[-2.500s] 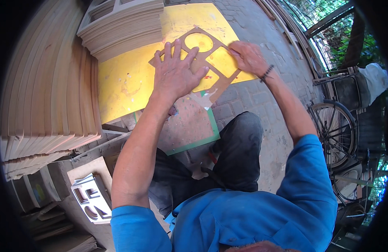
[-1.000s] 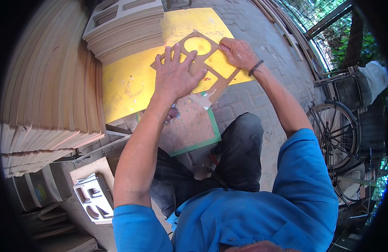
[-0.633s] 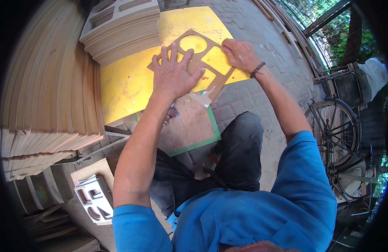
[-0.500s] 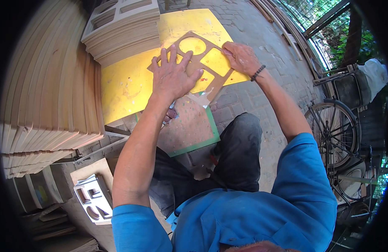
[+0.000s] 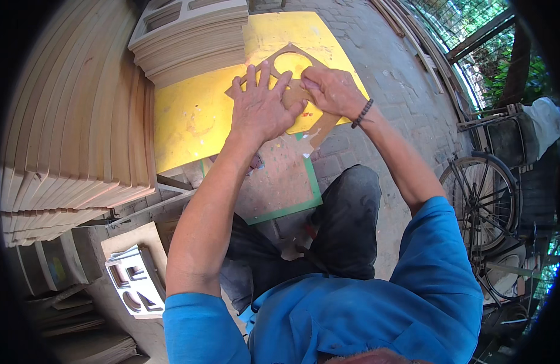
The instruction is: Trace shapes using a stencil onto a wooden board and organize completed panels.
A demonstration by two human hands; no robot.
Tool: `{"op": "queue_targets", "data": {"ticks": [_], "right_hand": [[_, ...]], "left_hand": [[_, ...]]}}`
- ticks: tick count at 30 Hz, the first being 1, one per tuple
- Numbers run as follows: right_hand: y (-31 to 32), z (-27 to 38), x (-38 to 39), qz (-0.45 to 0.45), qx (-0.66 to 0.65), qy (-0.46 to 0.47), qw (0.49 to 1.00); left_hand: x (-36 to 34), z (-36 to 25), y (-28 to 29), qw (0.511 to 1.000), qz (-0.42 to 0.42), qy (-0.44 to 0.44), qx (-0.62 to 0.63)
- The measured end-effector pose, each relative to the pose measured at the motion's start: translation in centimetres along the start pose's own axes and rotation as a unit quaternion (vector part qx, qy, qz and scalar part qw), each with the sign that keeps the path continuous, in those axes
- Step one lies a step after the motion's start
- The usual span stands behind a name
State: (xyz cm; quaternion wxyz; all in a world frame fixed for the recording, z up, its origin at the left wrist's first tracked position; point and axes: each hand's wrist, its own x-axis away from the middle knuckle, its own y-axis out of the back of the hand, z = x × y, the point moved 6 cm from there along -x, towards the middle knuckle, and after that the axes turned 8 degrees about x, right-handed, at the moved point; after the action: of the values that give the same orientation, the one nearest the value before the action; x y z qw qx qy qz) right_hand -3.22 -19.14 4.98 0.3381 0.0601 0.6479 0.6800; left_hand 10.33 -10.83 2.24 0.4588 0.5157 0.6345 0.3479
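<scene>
Your right hand [image 5: 335, 92], curled, any grip hidden, has moved in from the edge of the board [image 5: 297, 93], putting its work beside your flat, spread left hand [image 5: 260, 110]

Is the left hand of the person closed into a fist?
No, the left hand lies on the brown cut-out board with its fingers spread apart.

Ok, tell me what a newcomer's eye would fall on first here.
The yellow board at upper centre probably comes first, with a brown cut-out panel across it under the spread left hand, the right hand beside that. Layered boards filling the left side come next, then the spoked wheel at right.
</scene>
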Motion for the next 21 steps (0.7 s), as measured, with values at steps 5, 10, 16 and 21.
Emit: {"op": "queue_targets", "data": {"ticks": [5, 10, 16, 21], "right_hand": [[0.1, -2.4, -1.5, -0.009, 0.105, -0.067, 0.992], [-0.7, 0.7, -0.8, 0.007, 0.077, -0.017, 0.997], [-0.3, -1.8, -1.2, 0.003, 0.125, -0.071, 0.990], [-0.4, -0.7, -1.3, 0.006, 0.119, -0.053, 0.991]], "left_hand": [[0.0, -0.1, 0.0, 1.000, -0.019, -0.010, -0.001], [0.4, 0.4, 0.0, 0.999, -0.024, -0.005, -0.021], [0.0, 0.0, -0.2, 1.000, -0.021, -0.016, -0.010], [0.4, 0.3, 0.1, 0.999, -0.032, -0.011, -0.010]]}}
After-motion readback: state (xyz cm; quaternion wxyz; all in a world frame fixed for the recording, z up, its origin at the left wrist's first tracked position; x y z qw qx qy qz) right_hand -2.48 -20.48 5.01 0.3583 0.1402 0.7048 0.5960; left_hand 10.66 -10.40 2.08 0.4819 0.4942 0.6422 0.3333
